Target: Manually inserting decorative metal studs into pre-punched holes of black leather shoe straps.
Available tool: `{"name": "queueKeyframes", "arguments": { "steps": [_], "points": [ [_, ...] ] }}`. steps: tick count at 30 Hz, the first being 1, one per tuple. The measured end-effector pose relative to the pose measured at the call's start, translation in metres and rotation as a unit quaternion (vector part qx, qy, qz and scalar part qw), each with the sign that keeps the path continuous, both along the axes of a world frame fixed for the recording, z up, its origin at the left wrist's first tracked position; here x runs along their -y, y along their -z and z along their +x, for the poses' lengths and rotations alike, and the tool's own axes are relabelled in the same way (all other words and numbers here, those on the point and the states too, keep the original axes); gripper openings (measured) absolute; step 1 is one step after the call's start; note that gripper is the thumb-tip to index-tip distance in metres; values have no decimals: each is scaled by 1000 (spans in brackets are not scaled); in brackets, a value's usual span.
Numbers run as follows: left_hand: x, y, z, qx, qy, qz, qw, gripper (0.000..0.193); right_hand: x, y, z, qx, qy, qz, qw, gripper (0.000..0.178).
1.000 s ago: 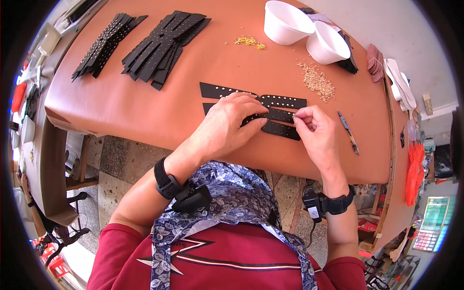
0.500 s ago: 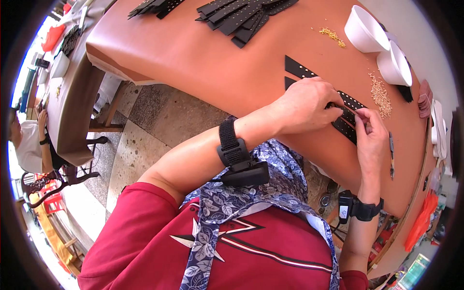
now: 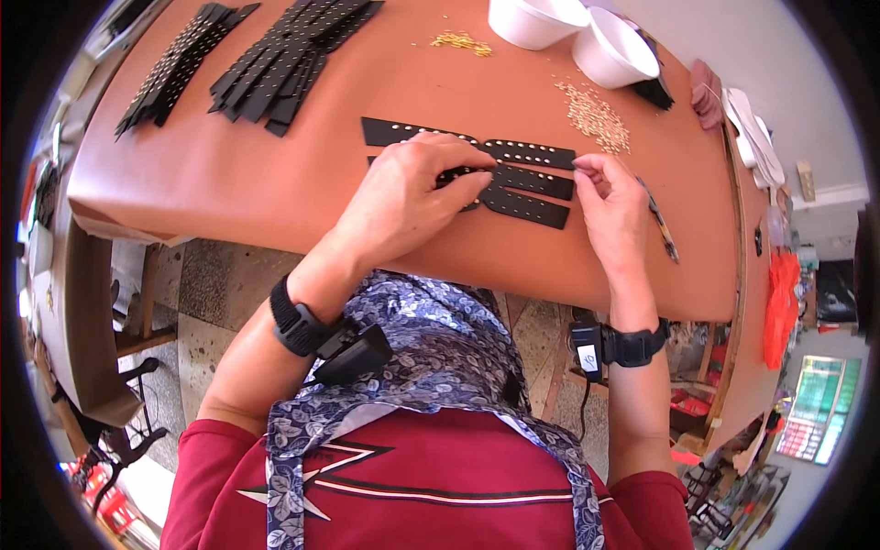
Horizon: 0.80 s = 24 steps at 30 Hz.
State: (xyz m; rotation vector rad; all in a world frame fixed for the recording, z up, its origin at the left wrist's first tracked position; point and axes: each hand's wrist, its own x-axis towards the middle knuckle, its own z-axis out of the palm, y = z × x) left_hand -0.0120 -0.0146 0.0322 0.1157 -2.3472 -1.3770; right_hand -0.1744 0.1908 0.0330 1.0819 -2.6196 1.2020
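Black strap pieces (image 3: pixel 530 154) lie side by side on the brown table covering, narrowing near the middle and dotted with rows of metal studs. My left hand (image 3: pixel 412 188) lies across their left half, hiding part of them. Its thumb and fingers are bent together close to the narrow middle; whatever is between them is hidden. At the right end of the upper strap, my right hand (image 3: pixel 614 211) is closed, thumb and forefinger together on the strap's corner. A loose pile of small gold-coloured studs (image 3: pixel 594 116) lies beyond that hand.
Two white bowls (image 3: pixel 619 50) stand at the far side, near a small yellow pile (image 3: pixel 463 42). Bundles of studded black straps (image 3: pixel 284 64) lie far left. A thin pen-like tool (image 3: pixel 662 225) rests right of my right hand. The table's near edge (image 3: pixel 440 266) runs before me.
The view has turned, so the table and straps appear further left and more level. Both hands stay at the straps, the right one now at the upper strap's right end.
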Motion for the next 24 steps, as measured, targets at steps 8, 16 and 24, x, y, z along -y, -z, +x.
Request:
{"name": "queueKeyframes", "arguments": {
  "steps": [8,16,24],
  "points": [
    [-7,6,-2,-14,2,-54,998,24,-18,4,0,-10,21,3,1000,9],
    [-7,7,0,-21,7,-79,997,24,-29,7,-7,41,29,-16,999,12],
    [-5,7,-1,-13,14,-80,997,25,-35,3,-12,-10,24,21,999,11]
  ]
}}
